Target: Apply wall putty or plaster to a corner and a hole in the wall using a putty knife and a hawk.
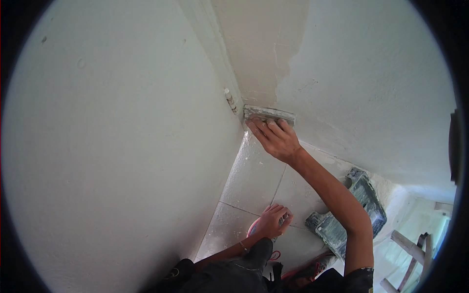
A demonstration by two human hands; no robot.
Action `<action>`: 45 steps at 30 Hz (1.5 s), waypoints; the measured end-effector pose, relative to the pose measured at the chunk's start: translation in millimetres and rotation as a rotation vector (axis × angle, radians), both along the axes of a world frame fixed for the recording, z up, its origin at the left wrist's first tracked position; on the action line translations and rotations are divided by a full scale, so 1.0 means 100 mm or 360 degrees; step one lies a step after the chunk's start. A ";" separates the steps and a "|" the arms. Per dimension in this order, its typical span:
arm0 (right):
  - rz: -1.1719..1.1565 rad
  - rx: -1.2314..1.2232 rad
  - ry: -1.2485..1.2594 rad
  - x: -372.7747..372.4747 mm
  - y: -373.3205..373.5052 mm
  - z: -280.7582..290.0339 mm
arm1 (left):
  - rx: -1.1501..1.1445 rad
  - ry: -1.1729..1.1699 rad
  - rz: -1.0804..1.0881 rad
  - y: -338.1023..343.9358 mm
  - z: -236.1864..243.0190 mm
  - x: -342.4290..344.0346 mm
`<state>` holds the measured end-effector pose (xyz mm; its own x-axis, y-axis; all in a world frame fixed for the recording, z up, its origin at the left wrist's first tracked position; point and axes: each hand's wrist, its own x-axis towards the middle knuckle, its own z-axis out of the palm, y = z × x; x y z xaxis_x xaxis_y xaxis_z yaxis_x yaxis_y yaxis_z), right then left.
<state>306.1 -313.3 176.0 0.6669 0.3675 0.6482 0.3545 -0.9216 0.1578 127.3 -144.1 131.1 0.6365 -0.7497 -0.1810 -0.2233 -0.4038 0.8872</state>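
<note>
Trowel (269,112) in right hand (280,142), well apart from left hand (270,222)

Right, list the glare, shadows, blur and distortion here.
Head view: black fisheye rim swallows the corners; head view: bright glare on the floor tiles beside the left-hand wall; head view: dark shading low on that wall; head view: right hand reasonably sharp.

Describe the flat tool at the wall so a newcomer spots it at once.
Find where the left wall and right wall meet at the tiled floor. Just right of there, against the right wall, is a smeared grey-white flat tool in the right grip. Unlike the narrow whitish stub on the left wall, it is handheld and lies crosswise.
</note>
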 end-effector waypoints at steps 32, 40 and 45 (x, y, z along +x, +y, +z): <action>-0.0037 0.0045 -0.0211 0.04 0.06 0.32 | -0.0001 -0.0005 0.0002 0.00 0.00 -0.01; -0.0019 -0.0002 0.0146 -0.07 -0.03 -0.05 | 0.0003 0.0026 0.0004 -0.03 0.12 -0.02; 0.0067 0.0154 0.0184 -0.21 0.03 0.29 | 0.0025 0.0011 -0.0006 0.00 0.05 -0.01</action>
